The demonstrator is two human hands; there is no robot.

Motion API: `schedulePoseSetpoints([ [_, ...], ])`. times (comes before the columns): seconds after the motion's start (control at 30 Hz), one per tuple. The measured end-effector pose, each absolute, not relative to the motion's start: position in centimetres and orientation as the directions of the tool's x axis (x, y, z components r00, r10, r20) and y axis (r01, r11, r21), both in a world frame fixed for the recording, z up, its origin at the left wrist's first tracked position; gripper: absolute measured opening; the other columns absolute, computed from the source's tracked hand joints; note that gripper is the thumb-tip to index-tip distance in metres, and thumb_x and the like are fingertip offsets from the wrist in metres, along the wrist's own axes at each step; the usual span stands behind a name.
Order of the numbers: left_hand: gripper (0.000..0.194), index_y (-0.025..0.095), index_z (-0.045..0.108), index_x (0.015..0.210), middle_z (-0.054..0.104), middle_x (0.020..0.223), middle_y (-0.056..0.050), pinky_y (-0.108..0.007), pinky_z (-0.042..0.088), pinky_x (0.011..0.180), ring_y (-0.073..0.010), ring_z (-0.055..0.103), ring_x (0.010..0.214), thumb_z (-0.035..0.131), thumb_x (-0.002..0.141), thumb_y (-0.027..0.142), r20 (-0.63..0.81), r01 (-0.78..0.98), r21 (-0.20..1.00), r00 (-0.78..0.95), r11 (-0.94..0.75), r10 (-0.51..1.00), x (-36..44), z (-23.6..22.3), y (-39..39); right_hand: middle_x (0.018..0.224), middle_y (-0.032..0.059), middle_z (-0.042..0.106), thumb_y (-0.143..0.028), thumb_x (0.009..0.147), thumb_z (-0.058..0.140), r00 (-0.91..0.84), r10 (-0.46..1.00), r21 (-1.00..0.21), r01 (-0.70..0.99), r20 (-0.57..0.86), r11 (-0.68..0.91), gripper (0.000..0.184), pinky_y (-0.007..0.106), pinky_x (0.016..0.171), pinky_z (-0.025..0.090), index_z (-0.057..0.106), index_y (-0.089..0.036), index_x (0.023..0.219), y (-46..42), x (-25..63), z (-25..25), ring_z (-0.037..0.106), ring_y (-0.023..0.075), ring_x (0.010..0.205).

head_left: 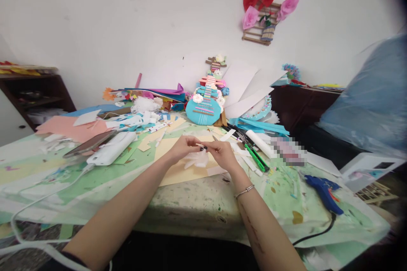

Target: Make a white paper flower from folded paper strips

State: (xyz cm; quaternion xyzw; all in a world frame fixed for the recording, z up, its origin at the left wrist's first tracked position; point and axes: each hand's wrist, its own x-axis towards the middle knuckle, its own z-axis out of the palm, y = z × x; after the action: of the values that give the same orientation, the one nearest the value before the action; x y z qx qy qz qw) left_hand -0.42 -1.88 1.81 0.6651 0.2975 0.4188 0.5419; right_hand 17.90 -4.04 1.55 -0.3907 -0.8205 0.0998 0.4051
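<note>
Close together over the table's front middle, my left hand and my right hand pinch a piece of thin white paper between the fingertips. Its loose, petal-like strips hang below the fingers. Beneath both hands lies a cream sheet of paper. A green utility knife rests to the right of my right hand, beside a white roll. Behind the hands, a blue paper lute-shaped craft with paper flowers leans against the wall.
On the right lies a blue glue gun with a black cord. A white power bank with a cable and a tablet are at left. Pink paper and white scraps heap behind them. A bagged blue bundle stands far right.
</note>
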Motion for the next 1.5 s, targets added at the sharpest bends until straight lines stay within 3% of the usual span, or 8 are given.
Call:
schedulePoseSetpoints([
  [0.37, 0.019, 0.012, 0.069, 0.078, 0.069, 0.070, -0.005, -0.022, 0.040, 0.057, -0.0126, 0.059, 0.061, 0.069, 0.060, 0.018, 0.165, -0.021, 0.984, 0.448, -0.174, 0.878, -0.50, 2.00, -2.17, 0.075, -0.0017, 0.069, -0.012, 0.082, 0.046, -0.374, 0.714, -0.457, 0.573, 0.593, 0.680, 0.034, 0.020, 0.065, 0.043, 0.066, -0.028, 0.105, -4.11, 17.77, 1.52, 0.061, 0.0105, 0.068],
  [0.5, 0.018, 0.013, 0.068, 0.071, 0.065, 0.064, -0.002, -0.021, 0.038, 0.054, -0.0111, 0.054, 0.057, 0.065, 0.066, 0.030, 0.197, 0.004, 0.975, 0.439, -0.222, 0.876, -0.65, 1.83, -2.05, 0.078, -0.0002, 0.070, -0.014, 0.082, 0.048, -0.365, 0.711, -0.458, 0.573, 0.600, 0.680, 0.030, 0.020, 0.065, 0.044, 0.068, -0.026, 0.101, -4.13, 17.76, 1.56, 0.061, 0.0115, 0.069],
  [0.6, 0.029, 0.012, 0.064, 0.060, 0.061, 0.059, -0.002, -0.021, 0.034, 0.050, -0.0102, 0.050, 0.054, 0.061, 0.071, 0.038, 0.227, 0.057, 0.960, 0.406, -0.272, 0.885, -0.67, 1.78, -2.01, 0.080, -0.0001, 0.070, -0.015, 0.082, 0.049, -0.355, 0.727, -0.466, 0.586, 0.587, 0.663, 0.028, 0.021, 0.064, 0.045, 0.068, -0.026, 0.098, -4.29, 17.73, 1.78, 0.062, 0.0122, 0.069],
  [0.77, 0.028, 0.011, 0.067, 0.067, 0.061, 0.059, -0.002, -0.021, 0.032, 0.049, -0.0101, 0.048, 0.053, 0.062, 0.070, 0.039, 0.235, 0.099, 0.948, 0.417, -0.301, 0.878, -0.57, 1.79, -1.94, 0.087, -0.0006, 0.071, -0.014, 0.080, 0.051, -0.323, 0.750, -0.514, 0.570, 0.577, 0.641, 0.028, 0.022, 0.066, 0.046, 0.069, -0.027, 0.097, -4.42, 17.63, 1.84, 0.064, 0.0143, 0.076],
  [0.97, 0.023, 0.011, 0.069, 0.073, 0.064, 0.062, -0.003, -0.021, 0.037, 0.051, -0.0108, 0.053, 0.055, 0.066, 0.066, 0.033, 0.201, 0.108, 0.959, 0.390, -0.262, 0.899, -0.44, 1.78, -2.00, 0.087, 0.0020, 0.071, -0.023, 0.081, 0.052, -0.285, 0.787, -0.534, 0.605, 0.547, 0.591, 0.029, 0.025, 0.066, 0.047, 0.064, -0.025, 0.107, -4.29, 17.66, 1.52, 0.064, 0.0156, 0.073],
  [1.17, 0.019, 0.012, 0.070, 0.074, 0.068, 0.071, -0.007, -0.024, 0.043, 0.057, -0.0143, 0.058, 0.061, 0.067, 0.064, 0.028, 0.250, 0.127, 0.939, 0.386, -0.319, 0.888, -0.28, 1.72, -2.04, 0.080, 0.0000, 0.070, -0.015, 0.078, 0.051, -0.292, 0.785, -0.513, 0.625, 0.546, 0.588, 0.045, 0.023, 0.064, 0.044, 0.050, -0.024, 0.122, -4.36, 17.74, 1.78, 0.062, 0.0128, 0.067],
  [1.5, 0.016, 0.013, 0.066, 0.071, 0.066, 0.072, -0.005, -0.026, 0.047, 0.061, -0.0141, 0.059, 0.064, 0.067, 0.064, 0.027, 0.357, 0.129, 0.899, 0.337, -0.418, 0.871, -0.08, 1.35, -1.77, 0.067, -0.0006, 0.064, -0.023, 0.077, 0.054, -0.240, 0.810, -0.538, 0.643, 0.535, 0.545, 0.010, 0.021, 0.056, 0.039, 0.055, -0.020, 0.086, -4.36, 17.51, 1.74, 0.059, 0.0125, 0.061],
])
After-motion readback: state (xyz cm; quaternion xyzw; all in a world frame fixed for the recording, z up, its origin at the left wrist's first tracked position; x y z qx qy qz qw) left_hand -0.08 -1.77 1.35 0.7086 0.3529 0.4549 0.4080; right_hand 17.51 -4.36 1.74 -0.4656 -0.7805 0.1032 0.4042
